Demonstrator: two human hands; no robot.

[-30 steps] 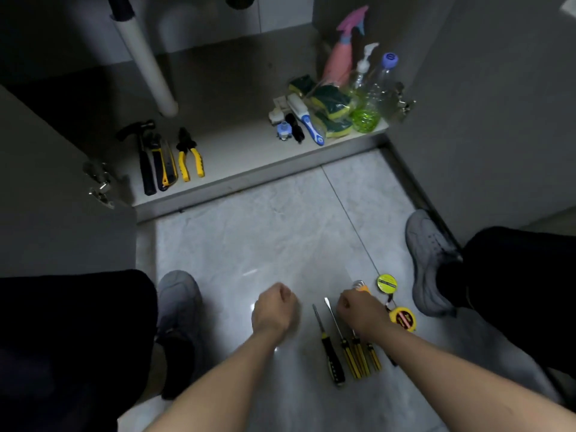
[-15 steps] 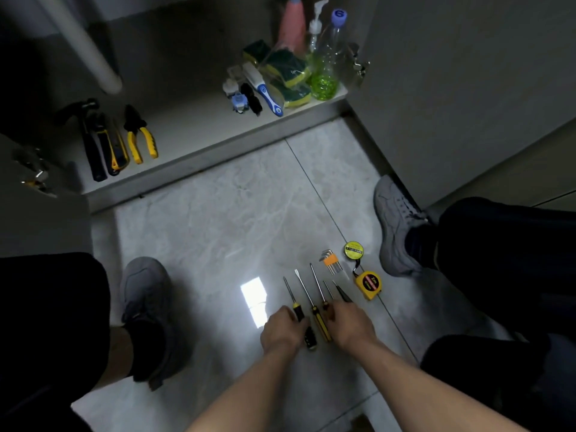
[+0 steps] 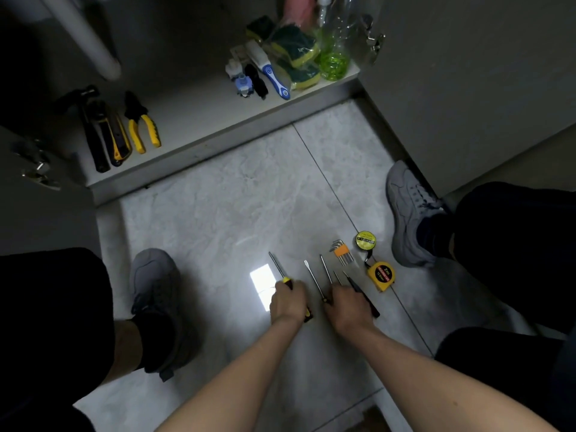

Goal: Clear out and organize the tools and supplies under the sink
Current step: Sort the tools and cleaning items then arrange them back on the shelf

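Observation:
Several screwdrivers lie in a row on the floor tile in front of me. My left hand [image 3: 288,299] is closed around the handle of the leftmost screwdriver [image 3: 276,265], its shaft pointing away. My right hand [image 3: 346,302] covers the handles of the other screwdrivers [image 3: 314,277]; whether it grips one is unclear. To their right lie a hex key set [image 3: 341,251], a small yellow-labelled tape roll [image 3: 365,239] and a yellow tape measure [image 3: 381,275]. In the cabinet under the sink rest a hammer [image 3: 88,129], a utility knife [image 3: 117,135] and yellow-handled pliers [image 3: 140,124].
At the cabinet's right end stand sponges [image 3: 294,46], a scrub brush [image 3: 271,73], a green-tinted bottle [image 3: 335,42] and a pink spray bottle [image 3: 299,4]. A white drain pipe [image 3: 90,42] comes down at the left. My shoes [image 3: 408,210] flank the tools; open cabinet doors stand at both sides.
Both hands pulled back from the shafts onto the handles. My left hand closed on the leftmost screwdriver and shifted it left, away from the row. The camera tilted down.

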